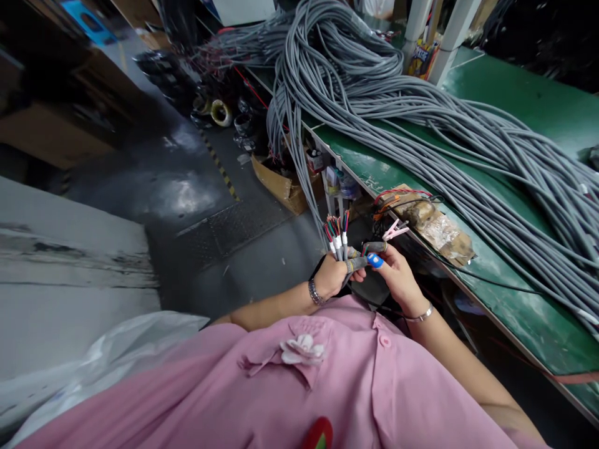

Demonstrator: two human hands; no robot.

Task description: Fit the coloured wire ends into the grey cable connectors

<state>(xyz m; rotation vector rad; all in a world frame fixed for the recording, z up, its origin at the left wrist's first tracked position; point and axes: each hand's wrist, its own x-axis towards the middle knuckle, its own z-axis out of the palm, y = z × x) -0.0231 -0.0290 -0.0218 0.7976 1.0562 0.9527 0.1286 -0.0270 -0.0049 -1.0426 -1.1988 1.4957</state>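
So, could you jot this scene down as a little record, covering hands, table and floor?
Left hand: grip closed around gray cable ends, colored wires pointing up
Right hand: close beside the left, blue covering on thumb tip; exact contact unclear
Green-topped table: carries a long gray cable bundle
Floor: dark, with an open cardboard box

Hands: you are using 2, 1 left hand (330,276) and 1 right hand (397,274). Wrist bands: you are wearing 2, 1 dark band (315,291) and 1 silver band (422,313). Blue thumb covers (374,260): you are wearing 1. Stripped cable ends (339,242): you are holding at least 3. Pink clips (395,230): 1 is lying near you. White posts (452,43): 2 are standing. Grey cables (374,134): these are running too densely for you to count.
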